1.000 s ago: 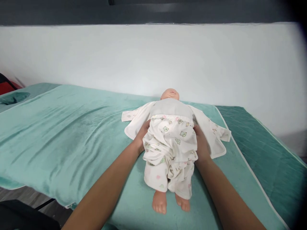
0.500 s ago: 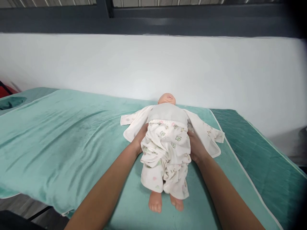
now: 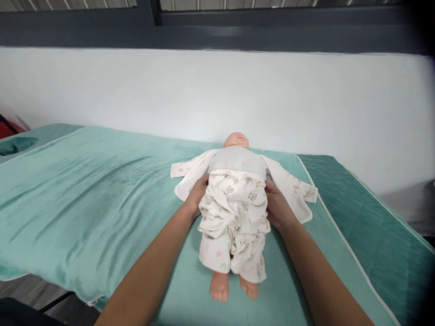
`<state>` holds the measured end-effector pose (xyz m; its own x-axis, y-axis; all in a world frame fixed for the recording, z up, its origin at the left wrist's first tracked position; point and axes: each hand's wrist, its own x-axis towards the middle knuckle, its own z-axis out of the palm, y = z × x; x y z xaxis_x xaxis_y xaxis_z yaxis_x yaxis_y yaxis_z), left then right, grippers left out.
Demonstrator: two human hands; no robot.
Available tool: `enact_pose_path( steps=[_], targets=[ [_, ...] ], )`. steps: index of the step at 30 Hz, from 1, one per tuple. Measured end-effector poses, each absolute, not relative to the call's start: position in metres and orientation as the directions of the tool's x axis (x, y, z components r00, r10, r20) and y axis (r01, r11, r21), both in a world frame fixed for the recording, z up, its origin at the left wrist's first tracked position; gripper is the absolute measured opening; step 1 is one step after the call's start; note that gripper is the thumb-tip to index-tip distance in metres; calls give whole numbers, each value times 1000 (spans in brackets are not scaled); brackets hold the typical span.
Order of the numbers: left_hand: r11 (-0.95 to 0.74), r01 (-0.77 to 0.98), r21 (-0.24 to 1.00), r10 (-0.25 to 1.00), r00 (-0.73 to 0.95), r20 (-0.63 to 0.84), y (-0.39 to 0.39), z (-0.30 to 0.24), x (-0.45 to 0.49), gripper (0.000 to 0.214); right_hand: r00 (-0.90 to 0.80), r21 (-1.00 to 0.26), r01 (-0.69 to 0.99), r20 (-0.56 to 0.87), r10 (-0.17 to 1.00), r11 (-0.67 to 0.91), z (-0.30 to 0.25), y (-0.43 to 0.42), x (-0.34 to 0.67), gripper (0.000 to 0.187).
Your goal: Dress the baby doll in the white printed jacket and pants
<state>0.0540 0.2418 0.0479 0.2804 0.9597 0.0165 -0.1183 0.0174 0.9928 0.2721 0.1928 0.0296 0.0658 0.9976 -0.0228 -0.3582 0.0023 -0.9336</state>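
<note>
A baby doll (image 3: 236, 140) lies on its back on a teal towel (image 3: 102, 190), head towards the wall, bare feet (image 3: 231, 287) towards me. It wears white printed trousers (image 3: 234, 213) and lies on an open white jacket (image 3: 288, 185). My left hand (image 3: 197, 194) grips the trousers at the doll's left hip side, fingers curled into the fabric near the waistband. On the other side my right hand (image 3: 277, 206) holds the trousers the same way. Both sets of fingertips are partly hidden by the cloth.
The towel covers a padded table that runs along a white wall (image 3: 217, 90) under a dark window frame. A darker teal cover (image 3: 370, 217) shows at the right. The table's front edge drops off at the lower left, over a wooden floor.
The view tilted up a little a second ago. Both hands slid slightly up the doll's sides with the trousers; the waistband sits a touch higher on the grey torso.
</note>
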Motion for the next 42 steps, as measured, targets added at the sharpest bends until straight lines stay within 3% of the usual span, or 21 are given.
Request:
enact_pose_path(
  steps=[2, 5, 8, 13, 17, 21, 26, 31, 37, 39, 42],
  targets=[
    [-94, -30, 995, 981, 170, 98, 241, 48, 51, 34, 105, -949, -313, -13, 994, 21, 28, 191, 275, 33],
    [-242, -22, 970, 970, 17, 242, 241, 47, 45, 31, 298, -987, -122, 64, 952, 105, 27, 188, 280, 29],
    [-402, 36, 915, 915, 50, 401, 239, 49, 39, 16, 416, -969, 132, 245, 876, 208, 30, 183, 283, 22],
    [-513, 243, 823, 853, 247, 459, 238, 57, 37, 16, 222, -898, 315, 384, 896, 306, 35, 181, 284, 21],
    [-484, 306, 820, 861, 333, 384, 238, 61, 36, 18, 89, -807, 419, 493, 865, 417, 38, 184, 288, 21],
    [-484, 355, 800, 858, 372, 354, 240, 61, 36, 15, -4, -735, 520, 507, 862, 434, 47, 186, 288, 19],
    [-575, 388, 720, 812, 373, 448, 239, 60, 39, 14, -41, -654, 621, 523, 851, 432, 54, 186, 283, 15],
    [-585, 342, 736, 799, 399, 450, 244, 65, 47, 12, -95, -622, 619, 548, 831, 480, 53, 191, 278, 11],
    [-391, 313, 866, 908, 284, 308, 279, 71, 57, 17, 127, -787, 589, 313, 941, 182, 62, 223, 280, 23],
    [-271, 190, 944, 925, 322, 201, 293, 70, 57, 22, 128, -873, 477, 188, 974, 105, 66, 238, 284, 24],
    [25, -28, 999, 897, 442, -10, 309, 67, 52, 30, 36, -986, 164, 26, 999, 19, 64, 255, 290, 29]
  ],
)
